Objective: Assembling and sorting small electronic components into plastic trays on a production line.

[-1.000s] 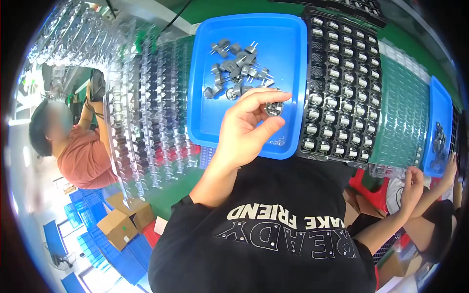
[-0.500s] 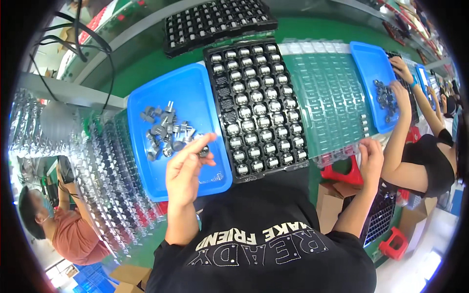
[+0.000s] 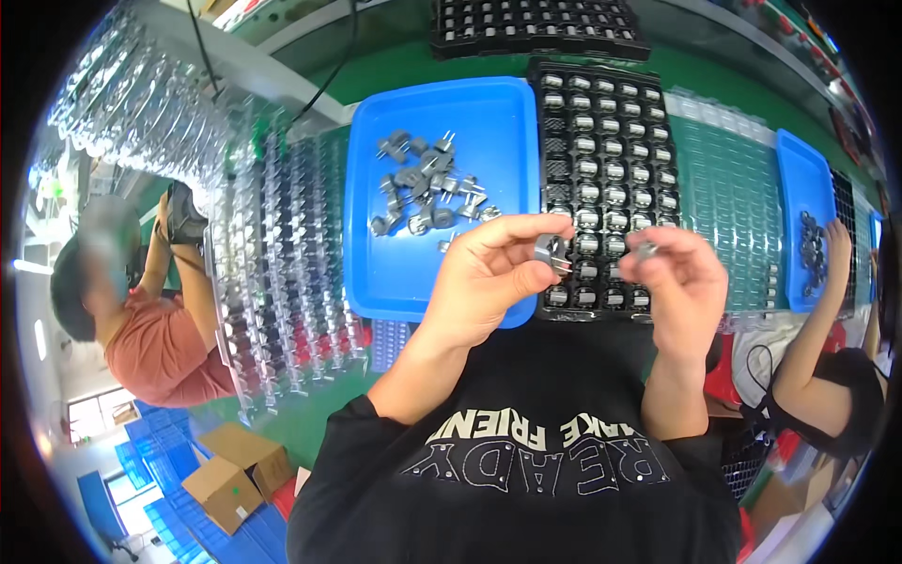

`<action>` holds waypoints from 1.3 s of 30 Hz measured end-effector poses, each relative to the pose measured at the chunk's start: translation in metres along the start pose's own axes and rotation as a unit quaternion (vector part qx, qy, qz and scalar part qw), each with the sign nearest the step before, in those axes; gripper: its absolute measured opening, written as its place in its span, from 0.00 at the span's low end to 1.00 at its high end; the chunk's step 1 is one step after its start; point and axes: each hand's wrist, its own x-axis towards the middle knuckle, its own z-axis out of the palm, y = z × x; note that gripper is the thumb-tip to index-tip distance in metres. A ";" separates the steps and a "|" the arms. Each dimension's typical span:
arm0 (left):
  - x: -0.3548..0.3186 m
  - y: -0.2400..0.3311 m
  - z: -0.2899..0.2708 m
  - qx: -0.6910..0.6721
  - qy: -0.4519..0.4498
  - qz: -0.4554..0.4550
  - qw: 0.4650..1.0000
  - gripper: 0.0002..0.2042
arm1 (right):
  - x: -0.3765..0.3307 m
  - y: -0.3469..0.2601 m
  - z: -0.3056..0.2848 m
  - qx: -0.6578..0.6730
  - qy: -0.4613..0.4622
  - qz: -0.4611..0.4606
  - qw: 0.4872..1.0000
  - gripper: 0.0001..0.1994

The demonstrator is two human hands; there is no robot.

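My left hand [image 3: 474, 277] pinches a grey round part with metal pins [image 3: 552, 252] between thumb and fingers, its pins pointing right. Facing it, my right hand [image 3: 684, 287] grips a small silvery piece [image 3: 645, 250] at its fingertips; its exact kind is too small to tell. Both hands hover over the near end of a black pocketed tray [image 3: 557, 169], which holds rows of silver-and-white parts. Left of it lies a blue tray [image 3: 381, 277], where a loose pile of grey pinned parts [image 3: 427, 179] sits.
Clear plastic blister trays [image 3: 733, 197] lie to the right, and more stand stacked [image 3: 282, 244] at the left. Another filled black tray [image 3: 536, 28] is at the far side. A co-worker's arm [image 3: 817, 291] reaches by a second blue tray [image 3: 797, 179]. Another person [image 3: 155, 329] is at left.
My view has swung left, so the trays appear further right. My hands have come together from apart over the black tray, with the grey part and the small piece now facing each other.
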 end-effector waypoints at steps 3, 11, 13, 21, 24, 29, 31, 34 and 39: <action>-0.006 0.008 -0.002 -0.013 0.001 -0.001 1.000 0.27 | 0.005 0.001 0.033 -0.202 -0.069 -0.156 0.964 0.12; -0.015 0.017 -0.005 -0.017 -0.002 0.047 0.999 0.25 | 0.015 -0.007 0.065 -0.321 -0.096 -0.287 0.897 0.17; -0.016 0.018 -0.007 -0.010 0.000 0.035 0.999 0.26 | 0.015 -0.004 0.066 -0.332 -0.094 -0.289 0.893 0.17; -0.018 0.024 -0.014 0.019 0.003 -0.014 1.000 0.24 | 0.016 -0.002 0.068 -0.352 -0.109 -0.305 0.878 0.16; -0.019 0.021 -0.018 0.022 -0.004 -0.019 1.000 0.23 | 0.016 0.000 0.067 -0.355 -0.120 -0.307 0.875 0.16; -0.020 0.022 -0.020 0.000 0.012 -0.051 0.999 0.22 | 0.013 0.009 0.066 -0.357 -0.124 -0.302 0.875 0.17; -0.022 0.022 -0.021 -0.003 0.012 -0.053 0.999 0.22 | 0.013 0.011 0.068 -0.357 -0.121 -0.300 0.876 0.18; -0.023 0.025 -0.019 0.027 0.029 -0.055 0.998 0.22 | 0.015 0.016 0.069 -0.344 -0.122 -0.294 0.883 0.16; -0.021 0.023 -0.026 -0.027 0.007 -0.090 0.996 0.21 | 0.019 0.018 0.067 -0.361 -0.146 -0.327 0.861 0.18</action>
